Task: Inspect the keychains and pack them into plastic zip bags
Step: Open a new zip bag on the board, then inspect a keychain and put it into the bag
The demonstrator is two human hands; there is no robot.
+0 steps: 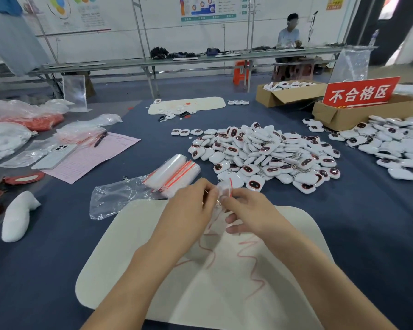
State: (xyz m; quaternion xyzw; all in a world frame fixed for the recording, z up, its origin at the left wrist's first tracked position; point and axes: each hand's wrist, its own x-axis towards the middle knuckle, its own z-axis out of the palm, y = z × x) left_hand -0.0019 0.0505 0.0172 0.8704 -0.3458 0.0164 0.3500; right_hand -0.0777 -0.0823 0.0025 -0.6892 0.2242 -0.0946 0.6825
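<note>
From the head view, both hands meet over the far edge of the rounded white work mat (153,258) on the blue-covered bench (57,270). The left hand (191,206) has its fingers curled in, pinching one side of a small clear zip bag (224,189) with a red seal line. The right hand (246,210) pinches the other side with thumb and forefinger, and its lower fingers are spread loose. I'd say they hold the bag between them like that to keep its mouth open or press it closed. The blur hides which, and I cannot tell whether a keychain is already inside.

The heap of white rounded keychains with dark red-rimmed faces (267,156) lies just beyond the hands, an easy reach for the right one. The stack of fresh red-striped zip bags (174,173) spills from its wrapper just beside the left hand, so stock sits on either side.

Now the writing. A red sign (360,94) stands in the brown cardboard box (339,115) at the far right and reads 不合格区, the area for rejects. That is probably where failed pieces go. More keychains are heaped in front of it (391,144).

On the left lies a pink paper form (93,158) with a dark pen (100,139) and a white phone (55,156); its print is too small to read. The wall posters are blurred as well.
</note>
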